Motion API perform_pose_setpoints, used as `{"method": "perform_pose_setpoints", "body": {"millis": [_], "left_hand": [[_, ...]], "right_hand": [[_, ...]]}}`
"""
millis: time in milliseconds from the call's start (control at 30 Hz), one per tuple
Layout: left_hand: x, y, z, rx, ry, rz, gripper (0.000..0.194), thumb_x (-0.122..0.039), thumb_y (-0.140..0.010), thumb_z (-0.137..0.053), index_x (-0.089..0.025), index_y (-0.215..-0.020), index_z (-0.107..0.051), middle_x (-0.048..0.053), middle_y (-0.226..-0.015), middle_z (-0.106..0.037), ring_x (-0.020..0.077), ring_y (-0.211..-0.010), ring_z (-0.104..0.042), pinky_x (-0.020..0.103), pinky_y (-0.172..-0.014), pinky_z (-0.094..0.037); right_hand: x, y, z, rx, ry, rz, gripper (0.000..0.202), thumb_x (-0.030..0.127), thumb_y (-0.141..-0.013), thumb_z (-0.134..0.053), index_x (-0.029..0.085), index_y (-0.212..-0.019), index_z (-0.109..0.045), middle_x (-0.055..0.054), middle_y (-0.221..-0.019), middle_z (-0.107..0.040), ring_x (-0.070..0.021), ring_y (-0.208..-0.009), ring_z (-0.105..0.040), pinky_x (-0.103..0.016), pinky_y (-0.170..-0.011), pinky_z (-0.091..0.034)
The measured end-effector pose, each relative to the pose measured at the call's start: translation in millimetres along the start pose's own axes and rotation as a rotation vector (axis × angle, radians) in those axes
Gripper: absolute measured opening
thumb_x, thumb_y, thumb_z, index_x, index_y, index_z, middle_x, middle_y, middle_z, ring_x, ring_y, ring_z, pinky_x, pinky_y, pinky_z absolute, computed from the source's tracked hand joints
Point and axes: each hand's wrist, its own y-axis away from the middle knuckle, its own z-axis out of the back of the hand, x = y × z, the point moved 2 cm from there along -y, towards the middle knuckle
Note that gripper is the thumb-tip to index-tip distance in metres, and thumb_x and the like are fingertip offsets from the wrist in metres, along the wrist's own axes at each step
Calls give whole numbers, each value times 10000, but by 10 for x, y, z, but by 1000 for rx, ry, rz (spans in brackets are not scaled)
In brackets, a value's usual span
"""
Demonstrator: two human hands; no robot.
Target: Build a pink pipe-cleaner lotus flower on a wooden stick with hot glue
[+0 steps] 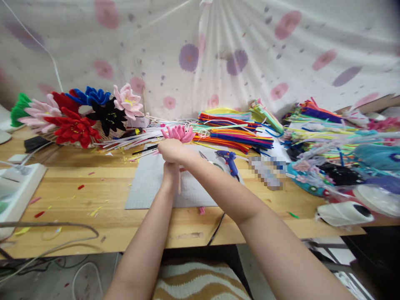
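A pink fuzzy-wire flower (178,133) stands upright over the grey cutting mat (146,183), petals pointing up and outward. My right hand (170,150) is curled closed just beneath the petals, seen from its back. Below and partly behind it, my left hand (171,167) is closed too, around the flower's stem; its fingers are mostly hidden. A thin pale stem end (179,185) shows beneath the hands. On the mat to the right lie a blue glue gun (229,160) and scissors (203,156), the latter partly covered by my right forearm.
Bundles of coloured pipe cleaners (234,139) line the back. Finished fuzzy flowers (78,125) fill a basket at left. A power strip (21,191) with cables sits at the left edge. Bags and a white roll (345,213) crowd the right. Small scraps (95,211) dot the wooden table.
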Motion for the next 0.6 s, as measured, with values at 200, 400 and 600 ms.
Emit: {"method": "perform_pose_setpoints", "body": {"millis": [200,400,600], "left_hand": [[27,-134,129,46,204,115,26,-132,-648,-551,-149,-667,-557,-23,-521,-541,83,-480,-529,186,-474,-422],[2,-94,148,14,231,185,18,-138,-722,-556,-131,-712,-570,-2,-612,-578,77,-556,-587,153,-487,-411],[6,-32,93,-4,224,161,69,-134,-771,-491,-129,-731,-547,-28,-559,-515,51,-482,-523,158,-489,-433]], "right_hand": [[-209,130,-17,-262,-352,62,207,283,-796,-521,191,-884,-684,-40,-906,-663,-146,-831,-584,-230,-696,-396],[-499,377,-256,-431,-954,-81,277,354,-776,-508,124,-695,-640,7,-638,-553,-82,-588,-518,-195,-557,-374],[-516,498,-415,-504,-1164,-45,304,427,-731,-535,144,-663,-623,11,-627,-539,-71,-552,-485,-179,-504,-374]]}}
